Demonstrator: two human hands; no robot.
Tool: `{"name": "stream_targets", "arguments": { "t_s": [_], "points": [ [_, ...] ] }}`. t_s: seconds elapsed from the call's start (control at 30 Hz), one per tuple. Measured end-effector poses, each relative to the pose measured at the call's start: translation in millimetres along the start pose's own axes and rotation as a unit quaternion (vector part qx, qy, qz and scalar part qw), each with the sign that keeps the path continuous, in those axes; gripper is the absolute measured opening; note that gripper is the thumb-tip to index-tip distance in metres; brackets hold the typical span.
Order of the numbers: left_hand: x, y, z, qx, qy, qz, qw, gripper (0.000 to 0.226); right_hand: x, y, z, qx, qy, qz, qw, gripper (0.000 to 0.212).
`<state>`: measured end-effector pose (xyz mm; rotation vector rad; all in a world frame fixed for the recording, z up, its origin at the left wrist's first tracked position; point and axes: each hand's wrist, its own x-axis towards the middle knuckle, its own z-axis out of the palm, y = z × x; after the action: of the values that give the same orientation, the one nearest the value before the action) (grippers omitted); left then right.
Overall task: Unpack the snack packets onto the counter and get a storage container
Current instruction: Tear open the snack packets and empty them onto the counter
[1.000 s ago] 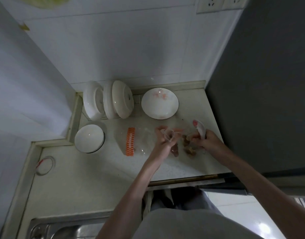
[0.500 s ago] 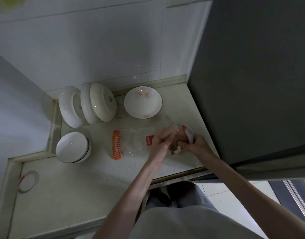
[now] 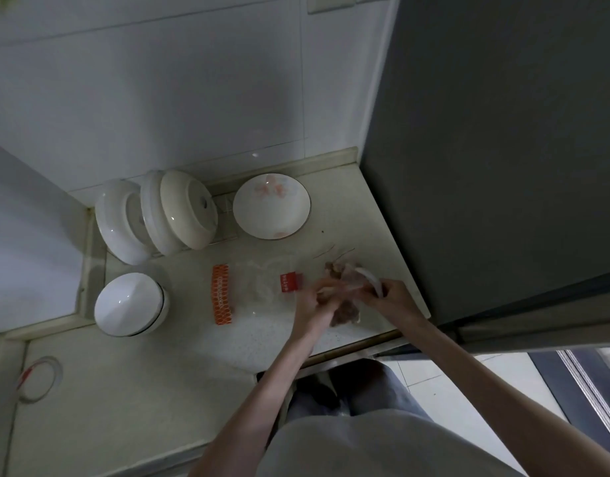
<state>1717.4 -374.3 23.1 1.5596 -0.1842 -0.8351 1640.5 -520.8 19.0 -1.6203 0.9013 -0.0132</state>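
Head view: both hands work at four o'clock on the pale speckled counter (image 3: 193,339). The left hand (image 3: 314,304) and right hand (image 3: 389,297) curl round a thin clear plastic bag (image 3: 362,278) of brownish snack packets (image 3: 345,309), which are blurred. At the left hand's nine o'clock lies a clear wrapper with orange label bands (image 3: 222,294); its white print is unreadable. A flowered white bowl (image 3: 271,206) sits at twelve.

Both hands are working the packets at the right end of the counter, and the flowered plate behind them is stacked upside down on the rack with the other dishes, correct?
Not quite. The head view shows the flowered plate lying face up on the counter, right of the rack's dishes, not stacked. Both hands, left hand and right hand, do work the packets.
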Motion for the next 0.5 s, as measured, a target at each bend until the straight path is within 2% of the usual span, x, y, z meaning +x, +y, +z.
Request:
{"name": "stream_targets", "arguments": {
  "t_s": [0.1,0.2,0.37,0.5],
  "points": [
    [1,-13,1,0.046,-0.003,-0.026,0.999,0.015,1,22,-4,-0.037,0.022,0.029,0.999,0.006],
    [1,-25,-6,0.026,0.010,-0.040,0.999,0.016,4,34,-12,-0.042,0.064,0.056,0.995,0.004],
    [-1,-44,-28,0.044,0.012,-0.078,0.996,0.030,29,37,-22,-0.063,0.070,0.099,0.991,0.024],
    [-2,-52,-48,0.045,0.006,-0.093,0.995,0.038,51,19,-21,-0.071,0.128,0.052,0.988,0.026]
  ]
}}
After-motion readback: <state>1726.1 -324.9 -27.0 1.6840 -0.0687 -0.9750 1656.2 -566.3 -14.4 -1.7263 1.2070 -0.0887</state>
